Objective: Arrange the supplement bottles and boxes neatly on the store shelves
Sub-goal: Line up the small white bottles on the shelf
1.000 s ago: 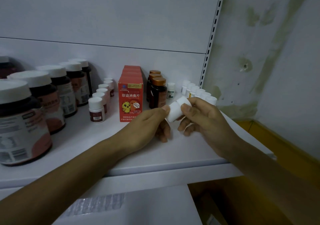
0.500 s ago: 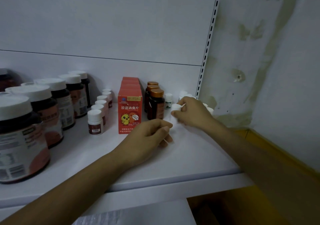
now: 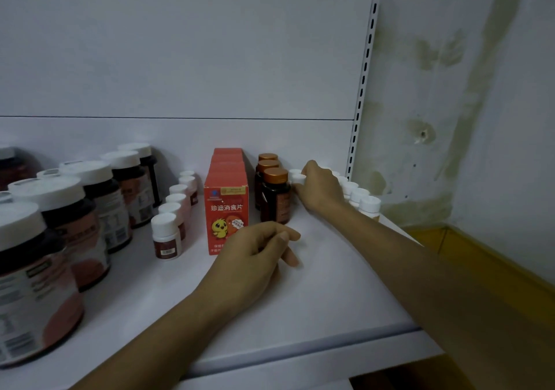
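Right hand (image 3: 318,190) grips a small white bottle (image 3: 295,176) at the back of the shelf (image 3: 330,284), between brown bottles (image 3: 274,197) and a white-capped row (image 3: 369,203). Left hand (image 3: 255,257) rests loosely curled, seemingly empty. Step: placing. Next: set upright, aligned, release.

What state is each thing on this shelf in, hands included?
small white bottle: upright, capped, gripped by right hand beside the amber bottles.
left hand: fingers curled, resting on shelf; contents unclear.
red boxes: closed, upright, one row.
amber bottles: capped, upright, one row.
white bottles at right: capped, upright, one row.
small dark bottles: capped, upright, one row.
large jars: capped, upright.
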{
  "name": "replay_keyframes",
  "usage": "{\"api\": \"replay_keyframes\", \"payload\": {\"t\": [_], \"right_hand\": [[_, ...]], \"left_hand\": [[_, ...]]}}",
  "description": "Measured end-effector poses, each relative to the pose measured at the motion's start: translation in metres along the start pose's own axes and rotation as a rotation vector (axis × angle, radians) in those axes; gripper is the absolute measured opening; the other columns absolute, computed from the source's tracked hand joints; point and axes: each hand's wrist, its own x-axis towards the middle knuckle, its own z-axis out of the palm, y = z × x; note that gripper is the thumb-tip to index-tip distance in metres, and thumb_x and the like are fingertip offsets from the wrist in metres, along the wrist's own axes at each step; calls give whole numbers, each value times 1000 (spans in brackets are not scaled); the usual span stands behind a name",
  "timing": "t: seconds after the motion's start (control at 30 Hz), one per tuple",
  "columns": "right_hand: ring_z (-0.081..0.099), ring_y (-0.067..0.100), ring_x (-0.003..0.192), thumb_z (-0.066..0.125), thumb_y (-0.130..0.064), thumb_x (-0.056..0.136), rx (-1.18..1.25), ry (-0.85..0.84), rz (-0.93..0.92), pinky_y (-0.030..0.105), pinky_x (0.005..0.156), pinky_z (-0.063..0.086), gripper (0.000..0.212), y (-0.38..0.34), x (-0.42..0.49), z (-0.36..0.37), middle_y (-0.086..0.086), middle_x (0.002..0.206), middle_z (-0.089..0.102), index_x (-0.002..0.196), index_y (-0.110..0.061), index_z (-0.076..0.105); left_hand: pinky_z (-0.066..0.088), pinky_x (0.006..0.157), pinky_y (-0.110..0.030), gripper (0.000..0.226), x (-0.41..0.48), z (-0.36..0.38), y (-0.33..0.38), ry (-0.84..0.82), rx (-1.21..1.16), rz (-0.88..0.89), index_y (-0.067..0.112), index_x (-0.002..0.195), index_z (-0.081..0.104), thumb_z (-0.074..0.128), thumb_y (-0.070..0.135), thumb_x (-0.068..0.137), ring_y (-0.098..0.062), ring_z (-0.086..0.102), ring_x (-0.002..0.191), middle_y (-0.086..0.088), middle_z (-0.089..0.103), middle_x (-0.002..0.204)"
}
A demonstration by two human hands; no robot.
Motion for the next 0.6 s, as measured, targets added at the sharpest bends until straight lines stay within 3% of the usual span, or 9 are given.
{"api": "replay_keyframes", "payload": {"t": [0.23,0.4,0.5,0.6], "right_hand": [[59,32,92,56,-30,92,36,45,-23,34,66,41,31,6,5,12,15,104,64,111,-7,48],[59,30,100,64,-28,88,179,34,0,34,74,45,43,8,7,9,12,113,62,122,-10,46],[59,19,99,61,-23,92,354,220,-9,31,81,49,30,-2,6,-11,5,115,60,118,-12,51],[54,1,76,56,-33,94,589,427,-100,17,66,43,23,-27,-10,-33,-6,95,60,107,-13,54]], "left_hand": [[40,52,-11,27,1,0,-1,2,-25,-11,26,95,66,41,18,100,-3,54,55,12,70,72],[40,52,-11,27,2,0,-3,8,-20,-12,24,95,66,41,18,100,-3,55,54,11,70,73],[41,53,-11,26,2,0,-3,-2,-29,-19,23,97,66,41,17,100,-5,56,54,10,70,73],[42,54,-11,26,2,0,-3,-30,-38,-35,22,99,65,40,19,101,-4,56,55,10,70,73]]}}
